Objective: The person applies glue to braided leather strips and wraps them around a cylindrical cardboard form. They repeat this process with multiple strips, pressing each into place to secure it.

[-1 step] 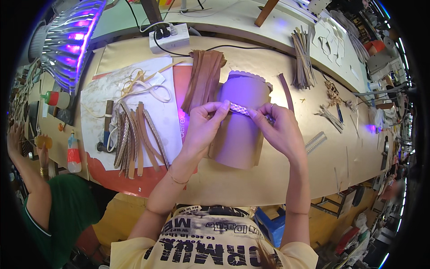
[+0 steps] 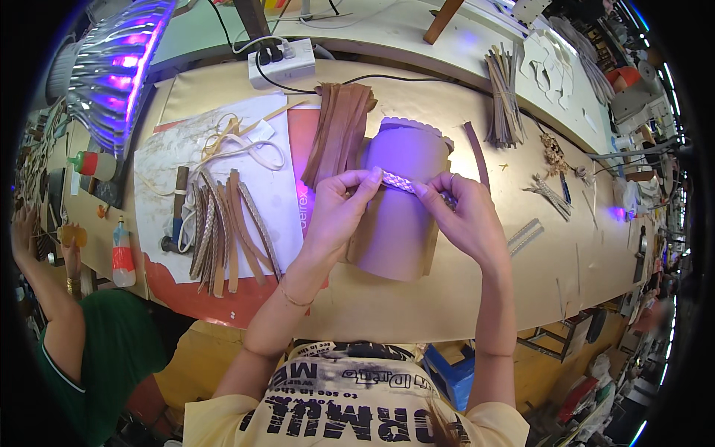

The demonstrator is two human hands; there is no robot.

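A short braided strip [image 2: 398, 181] is stretched between my hands, shining pale under violet light. My left hand [image 2: 344, 205] pinches one end between thumb and fingers. The other end is pinched by my right hand [image 2: 463, 212], whose fingers partly cover it. Directly beneath lies a curved tan sheet [image 2: 395, 238] with a scalloped far edge; whether the strip touches it, I cannot tell. Brown leather strips [image 2: 339, 130] are bunched just beyond my left hand. Farther left, several braided and flat straps [image 2: 227, 231] rest on a stained white sheet [image 2: 160, 171].
A large violet-lit lamp [image 2: 112, 82] hangs at the upper left. Behind the work stands a white power strip [image 2: 287, 65] with cords. Bundled thin strips [image 2: 504, 104] lean at the back right. A red-and-clear bottle [image 2: 122, 257] stands near a co-worker in a green top [image 2: 112, 350].
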